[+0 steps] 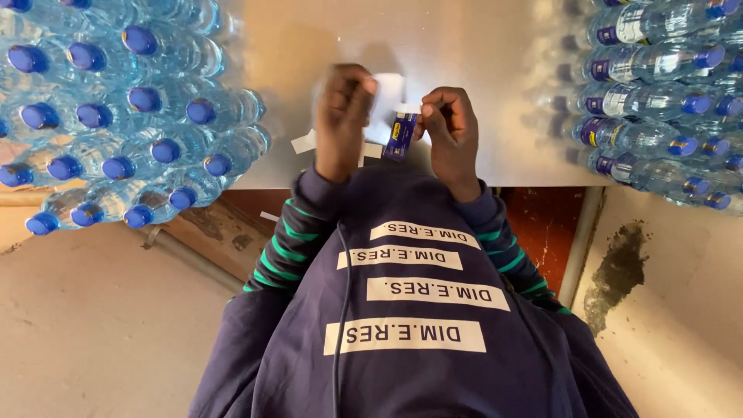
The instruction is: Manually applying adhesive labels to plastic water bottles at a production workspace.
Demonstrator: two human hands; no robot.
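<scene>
A: Head view, looking down. Label (401, 133), a blue strip with a yellow patch, hangs between the two hands, long axis running toward the person. Right hand (449, 128) pinches its top end.

B: Left hand (344, 116)?

A: Blurred, curled near a white paper (387, 97); grasp cannot be told. Right hand is nearer.

B: Surroundings?

A: Matte pale table (464, 46); glossy clear bottles (147, 101), blue caps, stacked either side.

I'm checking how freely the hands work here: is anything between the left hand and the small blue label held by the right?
Nothing visible does. The right hand pinches the blue label at its top edge, and the left hand, blurred, is just beside it over the white table. Only white paper scraps lie below. The bottles stand off to the sides.
</scene>
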